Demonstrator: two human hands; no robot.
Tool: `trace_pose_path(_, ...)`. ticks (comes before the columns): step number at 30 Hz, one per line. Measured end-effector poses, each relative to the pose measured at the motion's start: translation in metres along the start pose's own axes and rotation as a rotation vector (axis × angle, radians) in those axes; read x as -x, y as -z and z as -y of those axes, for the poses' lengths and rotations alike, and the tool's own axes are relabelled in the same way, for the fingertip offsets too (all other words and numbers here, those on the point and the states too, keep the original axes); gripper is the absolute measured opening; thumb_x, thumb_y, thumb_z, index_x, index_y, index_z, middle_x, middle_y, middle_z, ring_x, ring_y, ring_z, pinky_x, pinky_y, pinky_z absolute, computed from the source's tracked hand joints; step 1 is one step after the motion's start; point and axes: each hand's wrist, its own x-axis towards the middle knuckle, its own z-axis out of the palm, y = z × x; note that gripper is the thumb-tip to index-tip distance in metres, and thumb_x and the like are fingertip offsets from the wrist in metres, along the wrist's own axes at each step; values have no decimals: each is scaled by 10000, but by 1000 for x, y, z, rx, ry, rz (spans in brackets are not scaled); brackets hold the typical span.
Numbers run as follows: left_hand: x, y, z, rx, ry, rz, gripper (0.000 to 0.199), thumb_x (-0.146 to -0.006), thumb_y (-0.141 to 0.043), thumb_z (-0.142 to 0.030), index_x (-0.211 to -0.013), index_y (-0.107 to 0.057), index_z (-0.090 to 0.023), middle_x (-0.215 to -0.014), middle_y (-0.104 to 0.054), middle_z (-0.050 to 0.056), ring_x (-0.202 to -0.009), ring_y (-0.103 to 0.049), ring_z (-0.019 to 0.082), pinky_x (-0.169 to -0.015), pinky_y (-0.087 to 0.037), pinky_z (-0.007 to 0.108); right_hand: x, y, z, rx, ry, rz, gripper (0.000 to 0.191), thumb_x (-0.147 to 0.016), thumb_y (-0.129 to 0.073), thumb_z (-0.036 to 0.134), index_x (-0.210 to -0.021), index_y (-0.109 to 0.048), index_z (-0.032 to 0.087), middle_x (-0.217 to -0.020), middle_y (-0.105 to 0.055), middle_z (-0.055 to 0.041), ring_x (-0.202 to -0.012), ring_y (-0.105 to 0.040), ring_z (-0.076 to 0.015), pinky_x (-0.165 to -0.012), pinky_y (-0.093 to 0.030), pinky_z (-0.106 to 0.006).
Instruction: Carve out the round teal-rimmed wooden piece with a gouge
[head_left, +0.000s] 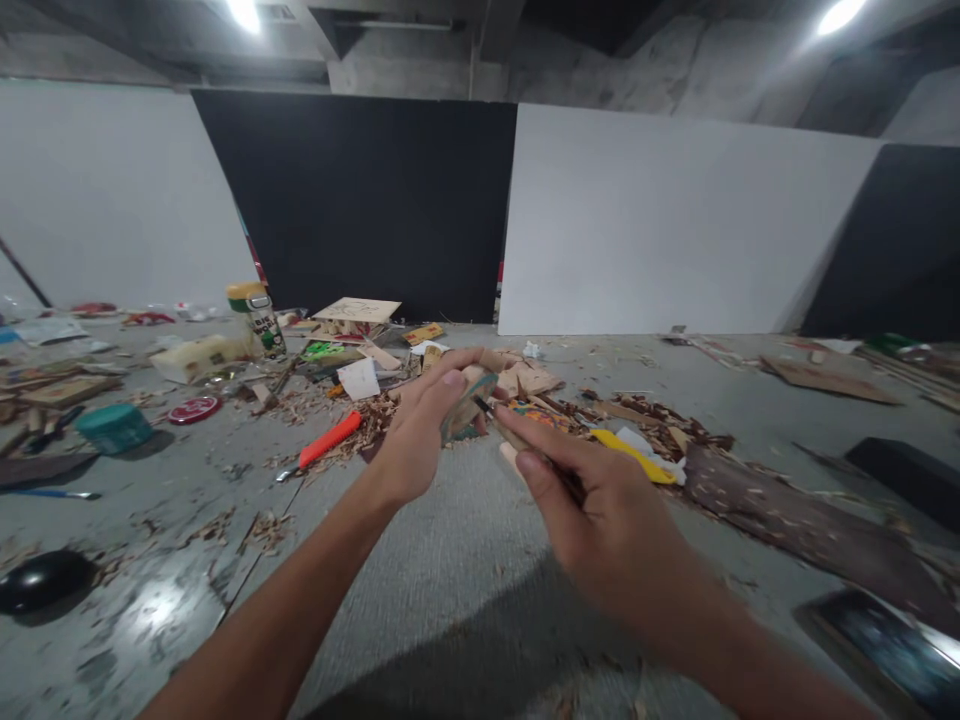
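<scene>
My left hand (424,420) is closed around a small pale wooden piece (466,405) with a teal band along its edge. The fingers curl over its far side and hide part of it. My right hand (592,490) grips a slim dark-tipped tool (484,405) like a pen; its tip points left, at or very near the piece. Whether it is a brush or a blade I cannot tell. To the left of my left hand lies a red-orange-handled cutter (328,441). Beyond my right hand rests a yellow-handled tool (634,456) among wood shavings (667,418).
At left are a teal lump or tub (114,428), a red round lid (195,409), a black rounded object (46,582) and a yellow-capped bottle (259,320). A brown roll (795,515) and a phone (885,640) lie at right. Black and white panels (360,200) stand behind.
</scene>
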Motion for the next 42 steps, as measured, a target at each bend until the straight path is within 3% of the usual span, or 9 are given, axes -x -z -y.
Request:
trace_pose_path(8, -1, -1, 1, -3, -23, -31, 362, -910, -514, -450, -1085, -657, -167, -914, -693, 84, -706, -614, 172, -628, -516, 288, 3, -17, -17, 71, 143, -123, 446, -906, -483, 157, -1311, -669, 177, -821, -748, -94, -708, -675, -203, -662, -542, -348)
trace_pose_path(14, -2, -3, 5, 62, -55, -84, 331, -876, -547, -413, -1062, -665, -165, -1086, -691, 117, -901, -663, 234, -607, -522, 275, -8, -3, -12, -838, -521, 187, 416, -926, -557, 338, -1331, -635, 280, -502, -325, 108, -384, -151, -66, -335, -183, -172)
trace_pose_path(17, -5, -5, 6, 219, -27, -80, 314, -875, -485, -362, -1041, -657, -157, -1149, -689, 129, -901, -675, 242, -617, -546, 300, -13, 0, -14, -1053, -596, 193, 383, -925, -570, 325, -1301, -639, 296, -514, -291, 121, -403, -89, -55, -345, -129, -165)
trace_pose_path(20, -8, -8, 6, 365, 68, -131, 351, -849, -457, -351, -1045, -645, -129, -1096, -709, 159, -921, -684, 271, -670, -573, 353, -13, 5, -16, -870, -415, 93, 350, -923, -582, 344, -1260, -667, 303, -530, -314, 111, -406, -135, -53, -366, -137, -180)
trace_pose_path(24, -7, -11, 5, 435, 142, -129, 394, -872, -443, -389, -1023, -656, -94, -1037, -718, 186, -948, -685, 290, -690, -582, 360, -8, 16, -11, -311, -206, 89, 349, -925, -556, 299, -1239, -707, 287, -575, -513, 47, -447, -313, -81, -409, -230, -214)
trace_pose_path(27, -5, -14, 5, 403, 127, -83, 402, -893, -468, -394, -1071, -664, -91, -1062, -714, 180, -948, -688, 281, -700, -582, 345, -6, 19, -7, -76, -106, 54, 384, -927, -522, 291, -1269, -696, 273, -861, -735, -41, -538, -481, -118, -455, -332, -245)
trace_pose_path(31, -4, -10, 3, 356, 94, 31, 399, -910, -507, -382, -1161, -657, -110, -1137, -702, 172, -942, -689, 267, -716, -582, 340, -6, 16, -7, 4, -48, 16, 392, -940, -494, 296, -1271, -696, 239, -1076, -762, -69, -660, -595, -158, -505, -396, -266)
trace_pose_path(36, -3, 3, -6, 367, 156, 174, 385, -891, -489, -295, -1201, -649, -131, -1225, -680, 154, -963, -692, 260, -738, -580, 337, -5, 16, -4, 16, -32, 16, 385, -948, -497, 287, -1276, -694, 250, -1018, -775, -56, -576, -572, -132, -489, -402, -253)
trace_pose_path(42, -4, 1, -5, 369, 118, 180, 464, -816, -493, -334, -1194, -637, -107, -1159, -703, 168, -961, -686, 285, -726, -579, 359, -2, 16, 4, 14, -39, 31, 388, -945, -501, 256, -1281, -692, 225, -783, -767, -33, -419, -437, -99, -416, -353, -237)
